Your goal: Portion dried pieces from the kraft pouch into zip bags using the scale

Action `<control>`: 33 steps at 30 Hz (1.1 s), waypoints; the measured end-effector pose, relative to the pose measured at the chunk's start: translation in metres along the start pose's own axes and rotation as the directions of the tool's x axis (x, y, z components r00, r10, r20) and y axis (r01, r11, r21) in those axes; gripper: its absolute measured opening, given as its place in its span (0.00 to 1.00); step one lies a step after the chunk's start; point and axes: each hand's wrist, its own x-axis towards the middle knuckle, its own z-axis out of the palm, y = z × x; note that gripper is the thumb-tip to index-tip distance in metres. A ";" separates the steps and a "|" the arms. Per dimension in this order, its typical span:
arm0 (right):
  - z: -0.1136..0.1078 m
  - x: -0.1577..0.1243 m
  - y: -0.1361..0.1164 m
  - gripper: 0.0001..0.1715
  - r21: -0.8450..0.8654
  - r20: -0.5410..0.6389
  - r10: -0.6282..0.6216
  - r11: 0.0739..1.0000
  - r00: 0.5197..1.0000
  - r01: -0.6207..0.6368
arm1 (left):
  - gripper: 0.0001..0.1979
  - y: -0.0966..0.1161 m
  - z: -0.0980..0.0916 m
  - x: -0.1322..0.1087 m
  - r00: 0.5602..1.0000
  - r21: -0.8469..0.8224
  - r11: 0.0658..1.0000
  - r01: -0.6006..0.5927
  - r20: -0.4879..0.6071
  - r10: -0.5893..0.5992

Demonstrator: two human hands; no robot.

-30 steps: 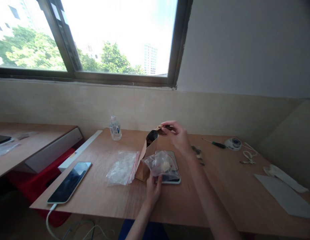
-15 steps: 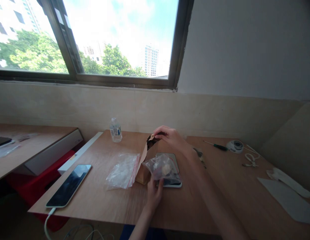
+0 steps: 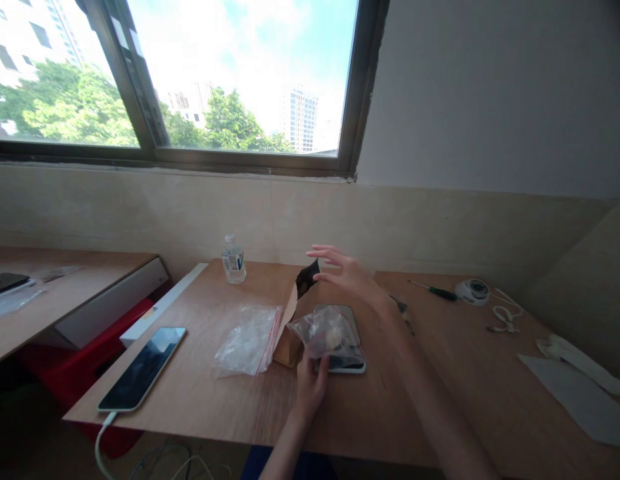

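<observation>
My left hand (image 3: 313, 383) is closed on a clear zip-lock bag (image 3: 335, 333) with a red seal line; something pale and something pinkish show through the plastic. Below that bag lies a phone (image 3: 357, 365), partly covered. A brown paper bag (image 3: 289, 340) stands just left of it, its top gaping and dark inside. At the mouth of the paper bag, my right hand (image 3: 343, 270) has its fingers spread, with nothing in them. Further left, more clear zip-lock bags (image 3: 247, 340) lie flat on the table.
A phone (image 3: 143, 370) with a white cable lies at the table's left edge. A water bottle (image 3: 234, 261) stands at the back. To the right are a green-handled screwdriver (image 3: 440, 293), a white dome camera (image 3: 473, 292) with its cable, and white sheets (image 3: 573, 393).
My right hand has let go of the paper bag's top edge and its fingers have spread. The bag's mouth gapes wider. My left hand keeps its hold.
</observation>
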 end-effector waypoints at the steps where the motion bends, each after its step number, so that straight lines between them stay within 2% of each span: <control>1: -0.003 -0.008 -0.002 0.19 0.024 -0.056 0.029 0.999 0.998 -0.027 | 0.21 0.000 0.000 0.000 1.000 0.003 1.000 0.002 -0.002 -0.002; 3: -0.009 -0.028 -0.004 0.13 0.107 -0.164 0.123 0.989 0.979 -0.106 | 0.20 -0.002 0.000 0.000 1.000 0.013 1.000 0.012 -0.014 -0.012; 5: -0.014 -0.052 -0.006 0.10 0.196 -0.189 0.237 0.960 0.953 -0.200 | 0.20 -0.004 0.000 -0.001 0.999 0.023 0.999 0.025 -0.023 -0.024; 7: -0.014 -0.075 -0.005 0.09 0.202 -0.064 0.320 0.932 0.945 -0.301 | 0.19 -0.005 0.001 -0.001 1.000 0.028 0.999 0.023 -0.016 -0.022; 9: -0.007 -0.092 -0.003 0.08 0.109 0.067 0.374 0.919 0.925 -0.379 | 0.18 -0.004 0.001 -0.001 1.000 0.026 1.000 0.012 0.000 -0.012; 10: -0.002 -0.097 -0.002 0.08 0.044 0.092 0.396 0.915 0.914 -0.401 | 0.18 -0.004 0.001 -0.002 1.000 0.020 1.000 0.012 0.009 -0.012; 14: 0.021 -0.103 0.003 0.09 -0.115 0.080 0.363 0.928 0.928 -0.353 | 0.20 -0.005 0.001 -0.003 0.998 -0.006 0.999 0.051 0.029 -0.051; 16: 0.029 -0.103 0.004 0.13 -0.115 0.116 0.332 0.941 0.936 -0.319 | 0.20 -0.007 0.001 -0.003 0.998 -0.005 0.998 0.060 0.021 -0.059; 18: 0.034 -0.104 0.005 0.17 -0.105 0.167 0.342 0.939 0.925 -0.328 | 0.21 -0.008 0.000 -0.003 0.998 0.006 0.998 0.058 0.009 -0.058; 21: 0.035 -0.107 0.007 0.16 -0.098 0.214 0.373 0.928 0.903 -0.360 | 0.22 -0.007 -0.001 -0.002 0.998 0.034 0.998 0.055 0.004 -0.055; 24: 0.028 -0.109 0.009 0.17 -0.133 0.176 0.412 0.910 0.894 -0.393 | 0.23 -0.005 -0.001 -0.002 1.000 0.061 0.998 0.025 -0.004 -0.025; 26: 0.018 -0.107 0.011 0.14 -0.174 0.146 0.435 0.895 0.888 -0.410 | 0.23 -0.004 -0.001 -0.002 1.000 0.061 0.998 0.012 -0.020 -0.011; 28: 0.005 -0.101 0.009 0.10 -0.193 0.098 0.416 0.899 0.904 -0.393 | 0.23 -0.005 0.000 -0.002 0.999 0.048 0.999 0.014 -0.047 -0.011; 31: -0.010 -0.082 0.001 0.10 -0.168 -0.086 0.311 0.932 0.947 -0.321 | 0.24 -0.008 0.000 -0.002 0.997 0.023 0.999 0.036 -0.063 -0.034; 33: -0.013 -0.064 -0.007 0.12 -0.129 -0.258 0.225 0.956 0.939 -0.264 | 0.24 -0.010 0.001 -0.002 0.997 0.008 0.998 0.068 -0.049 -0.068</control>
